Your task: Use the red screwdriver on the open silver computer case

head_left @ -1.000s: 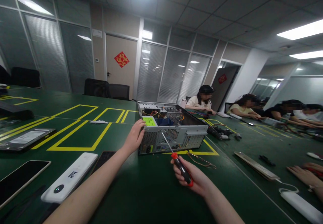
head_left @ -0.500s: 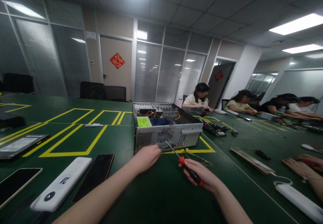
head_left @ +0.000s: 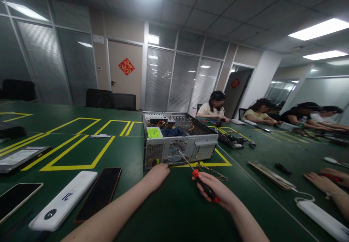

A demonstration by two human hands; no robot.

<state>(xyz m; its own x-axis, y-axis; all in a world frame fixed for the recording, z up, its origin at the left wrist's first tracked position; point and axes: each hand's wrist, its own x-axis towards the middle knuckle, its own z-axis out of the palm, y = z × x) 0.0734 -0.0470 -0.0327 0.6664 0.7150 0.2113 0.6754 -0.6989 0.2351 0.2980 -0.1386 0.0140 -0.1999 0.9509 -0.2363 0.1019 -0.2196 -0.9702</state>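
An open computer case (head_left: pixel 203 143) lies on the green table with its rear panel towards me. My right hand (head_left: pixel 211 189) is closed round the red and black handle of a screwdriver (head_left: pixel 195 173). The screwdriver's shaft slants up to the left, and its tip is at the rear panel; whether it sits in a screw is too small to tell. My left hand (head_left: pixel 157 176) rests at the panel's lower edge with fingers curled, their tips partly hidden. Inside the case, a bright green label (head_left: pixel 154 133) and coloured wires show.
On the left lie a hard drive (head_left: pixel 23 158), a white numbered device (head_left: pixel 65 200) and a dark phone (head_left: pixel 100 193). Glasses (head_left: pixel 214 171) lie by my right hand. Bundled cables (head_left: pixel 231 140) sit right of the case. A neighbour's hands (head_left: pixel 321 182) are at far right; several people work beyond.
My left hand has moved slightly down and left along the case's lower edge, uncovering more of the rear panel. The screwdriver keeps nearly the same place at the panel.
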